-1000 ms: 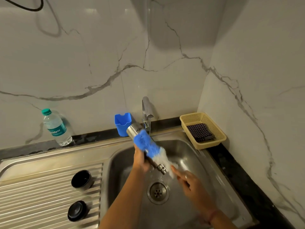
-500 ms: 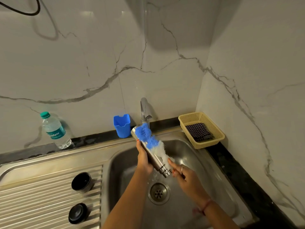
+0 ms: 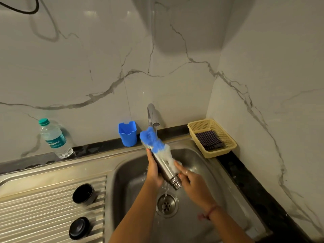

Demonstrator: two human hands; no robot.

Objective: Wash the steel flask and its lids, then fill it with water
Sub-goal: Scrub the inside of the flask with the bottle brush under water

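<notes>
Steel flask (image 3: pixel 166 168) held tilted over the sink basin (image 3: pixel 198 158), mouth end down toward 5 o'clock, base up toward 11 o'clock under the tap (image 3: pixel 152 116). Water runs off the mouth toward the drain (image 3: pixel 166 205).

Left hand (image 3: pixel 154 171): grip wrapped round the flask body from the 9 o'clock side, fingers curled behind it.

Right hand (image 3: pixel 190 179): at the 3 o'clock side of the neck, fingers bent against the flask and the white lower part of a blue-and-white bottle brush (image 3: pixel 155 142). Looks like a grip on the brush handle, but the handle itself is hidden; cannot tell for sure. Brush lies along the flask's outside, blue tip at the base.

Two black lids (image 3: pixel 84 193) (image 3: pixel 79 228) rest on the ribbed drainboard at 9 and 8 o'clock, well apart from the hands.

Step judged: scrubbing the flask exterior; lids and filling appear not yet done.

Risks:
- Wet, soapy steel could slip from the left grip and drop into the basin.
- Water striking the brush under the tap may splash onto the desk and wall.
- A wide elbow swing could knock the lids.

Also there: plastic water bottle (image 3: pixel 54 138) at 10 o'clock, blue holder (image 3: pixel 127 134), yellow basket (image 3: pixel 226 137) with checked cloth (image 3: pixel 208 140).
</notes>
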